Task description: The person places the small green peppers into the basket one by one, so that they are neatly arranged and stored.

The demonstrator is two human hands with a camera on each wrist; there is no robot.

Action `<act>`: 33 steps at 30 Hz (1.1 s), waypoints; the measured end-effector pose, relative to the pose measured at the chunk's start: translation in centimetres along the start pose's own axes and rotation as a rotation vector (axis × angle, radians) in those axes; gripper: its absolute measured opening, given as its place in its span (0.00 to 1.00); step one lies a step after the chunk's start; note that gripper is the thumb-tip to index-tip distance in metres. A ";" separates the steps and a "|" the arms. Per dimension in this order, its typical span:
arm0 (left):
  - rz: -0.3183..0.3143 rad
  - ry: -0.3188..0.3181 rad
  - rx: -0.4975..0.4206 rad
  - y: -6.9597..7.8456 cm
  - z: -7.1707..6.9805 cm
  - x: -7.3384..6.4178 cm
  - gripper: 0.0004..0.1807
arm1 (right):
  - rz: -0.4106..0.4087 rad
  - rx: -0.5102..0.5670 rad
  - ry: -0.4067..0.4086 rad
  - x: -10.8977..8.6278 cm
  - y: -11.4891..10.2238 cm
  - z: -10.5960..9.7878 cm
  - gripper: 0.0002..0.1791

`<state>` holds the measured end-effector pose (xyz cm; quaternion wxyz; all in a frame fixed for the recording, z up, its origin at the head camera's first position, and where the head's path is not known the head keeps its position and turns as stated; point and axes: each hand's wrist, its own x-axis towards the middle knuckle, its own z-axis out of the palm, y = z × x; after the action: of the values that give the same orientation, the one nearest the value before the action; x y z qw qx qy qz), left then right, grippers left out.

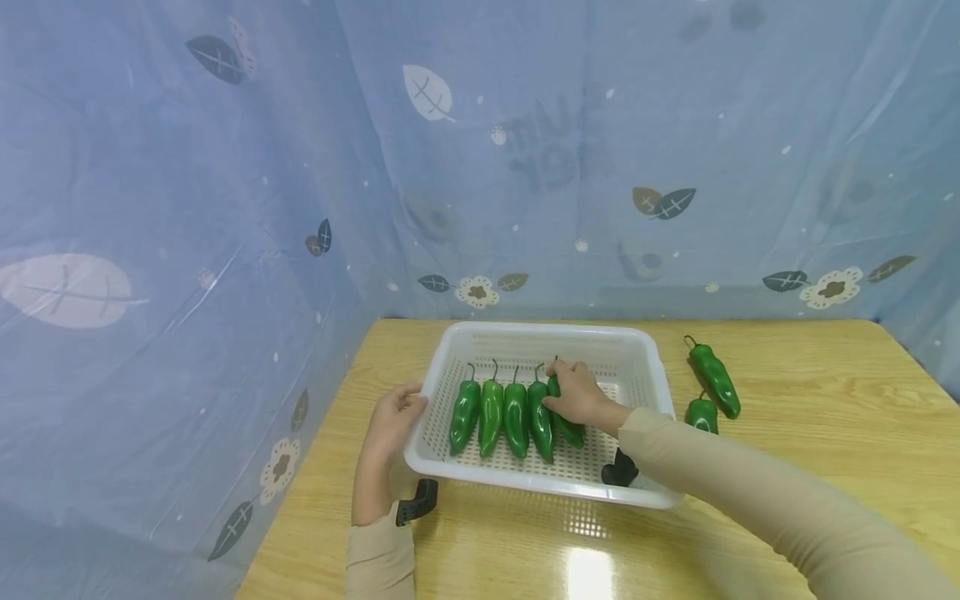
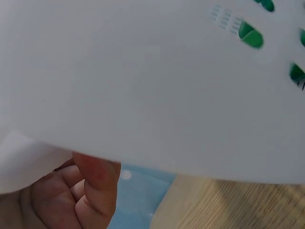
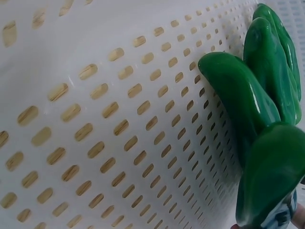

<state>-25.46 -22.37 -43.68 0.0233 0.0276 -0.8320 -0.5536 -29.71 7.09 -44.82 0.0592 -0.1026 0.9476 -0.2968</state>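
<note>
A white perforated plastic basket (image 1: 540, 487) sits on the wooden table with several glossy green peppers (image 1: 491, 417) in a row inside, stems toward the far side. My left hand (image 1: 388, 429) holds the basket's left rim. Its curled fingers (image 2: 97, 179) show below the basket wall (image 2: 143, 95) in the left wrist view. Inside the basket, my right hand (image 1: 576, 395) grips the rightmost pepper (image 1: 572, 433) near its stem end, close beside the row. That pepper (image 3: 274, 167) fills the lower right of the right wrist view; most of the hand is hidden there.
Right of the basket, one pepper (image 1: 714, 379) lies on the table (image 1: 810, 417), with another pepper (image 1: 702, 415) partly hidden behind the right sleeve. Black wrist mounts (image 1: 418, 501) show at both wrists. A blue patterned curtain (image 1: 540, 167) borders the table's back and left.
</note>
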 end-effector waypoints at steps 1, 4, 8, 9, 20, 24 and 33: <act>0.001 0.001 0.001 0.0 0.0 0.0 0.20 | 0.001 -0.001 -0.003 0.0 0.0 0.0 0.28; 0.012 0.002 0.003 0.1 0.0 0.0 0.21 | 0.006 0.004 -0.010 0.0 0.0 -0.1 0.28; 0.017 0.003 0.004 0.1 0.1 0.0 0.20 | 0.012 0.002 -0.021 -0.1 0.1 -0.1 0.27; 0.016 0.003 0.001 0.1 0.1 0.0 0.20 | 0.015 0.001 -0.024 -0.1 0.1 -0.1 0.26; 0.001 -0.006 -0.010 -0.1 0.2 0.2 0.20 | 0.061 0.010 -0.062 -0.1 0.3 -0.2 0.21; 0.000 -0.007 -0.011 -0.1 0.2 0.2 0.19 | 0.081 0.010 -0.074 -0.1 0.1 -0.2 0.21; 0.002 -0.008 -0.004 0.1 0.2 0.1 0.20 | 0.113 0.019 -0.107 0.0 0.0 -0.2 0.26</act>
<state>-25.61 -22.16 -43.71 0.0207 0.0248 -0.8311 -0.5552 -29.72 7.19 -44.68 0.1277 -0.0640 0.9444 -0.2962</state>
